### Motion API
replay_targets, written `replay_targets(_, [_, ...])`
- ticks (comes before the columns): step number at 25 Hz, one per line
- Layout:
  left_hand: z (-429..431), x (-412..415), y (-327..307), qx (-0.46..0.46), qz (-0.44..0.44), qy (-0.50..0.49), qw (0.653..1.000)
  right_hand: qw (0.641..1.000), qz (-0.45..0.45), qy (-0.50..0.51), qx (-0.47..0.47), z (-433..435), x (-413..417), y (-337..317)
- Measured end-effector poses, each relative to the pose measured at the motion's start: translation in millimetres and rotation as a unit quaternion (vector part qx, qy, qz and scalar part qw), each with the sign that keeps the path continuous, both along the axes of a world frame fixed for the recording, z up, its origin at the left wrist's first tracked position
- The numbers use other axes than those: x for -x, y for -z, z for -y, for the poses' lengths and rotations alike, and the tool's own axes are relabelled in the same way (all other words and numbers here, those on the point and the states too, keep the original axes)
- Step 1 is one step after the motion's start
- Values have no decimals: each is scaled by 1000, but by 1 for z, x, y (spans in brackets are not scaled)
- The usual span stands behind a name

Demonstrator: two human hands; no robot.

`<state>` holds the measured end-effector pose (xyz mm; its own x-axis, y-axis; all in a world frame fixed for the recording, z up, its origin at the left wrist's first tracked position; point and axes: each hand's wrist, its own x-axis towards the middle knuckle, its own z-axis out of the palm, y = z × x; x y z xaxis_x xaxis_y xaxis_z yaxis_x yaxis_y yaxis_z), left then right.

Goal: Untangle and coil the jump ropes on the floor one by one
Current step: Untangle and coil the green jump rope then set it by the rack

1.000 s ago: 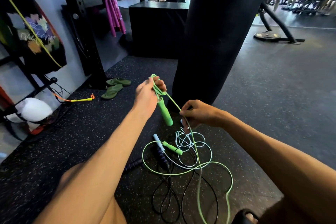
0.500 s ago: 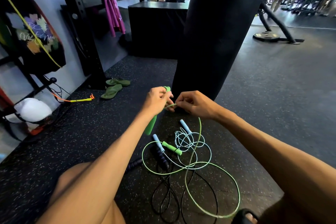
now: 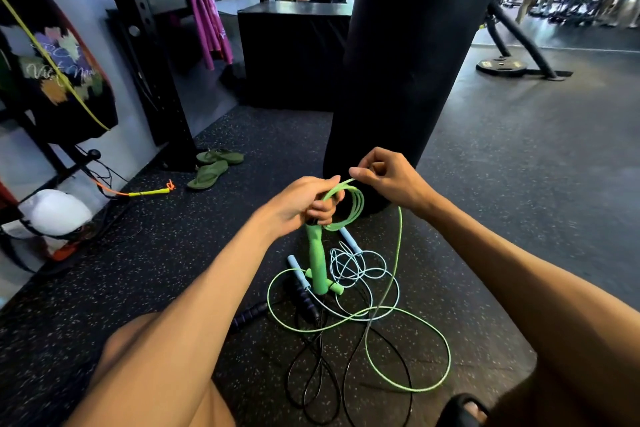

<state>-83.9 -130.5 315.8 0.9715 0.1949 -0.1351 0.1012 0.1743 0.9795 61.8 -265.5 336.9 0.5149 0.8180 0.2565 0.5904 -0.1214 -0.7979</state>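
Left hand (image 3: 304,204) sits at centre frame. Its fingers (image 3: 323,211) are curled tight round the top of the green handle (image 3: 317,260) and the small coil of the green jump rope (image 3: 358,203). The handle hangs down toward 6 o'clock, and the coil sticks out at 3 o'clock from the fist.

Right hand (image 3: 391,180) is just beside it at 2 o'clock. Thumb and forefinger pinch the green cord at the top of the coil, and the other fingers are loosely curled.

From that pinch the cord drops toward 6 o'clock into a loose green loop (image 3: 448,360) on the floor (image 3: 519,218). The second green handle (image 3: 334,287) lies in the pile below the hands.

The pile also holds a light blue rope (image 3: 356,267) with blue handles, and a black rope (image 3: 311,374) with dark handles. All three ropes overlap.

Punching bag (image 3: 398,62) stands at 12 o'clock, behind the hands. Green flip-flops (image 3: 211,170) are at 10 o'clock and a yellow-orange rope handle (image 3: 149,191) at 9 o'clock. A pink towel (image 3: 207,17) hangs on the rack at 11 o'clock.
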Motion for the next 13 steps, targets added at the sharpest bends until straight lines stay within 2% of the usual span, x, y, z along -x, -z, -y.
replay_targets(3, [-3, 1, -4, 132, 66, 0, 989, 996, -86, -3, 21, -1, 5, 6])
replay_targets(7, [-13, 0, -7, 271, 154, -100, 945, 975, -201, -33, 86, 3, 19, 11])
replay_targets(10, [-23, -1, -7, 275, 194, -201, 920, 960, -233, -50, 149, 5, 26, 16])
replay_targets(13, [-30, -6, -2, 218, 205, -313, 901, 946, -212, -103, 222, 6, 28, 22])
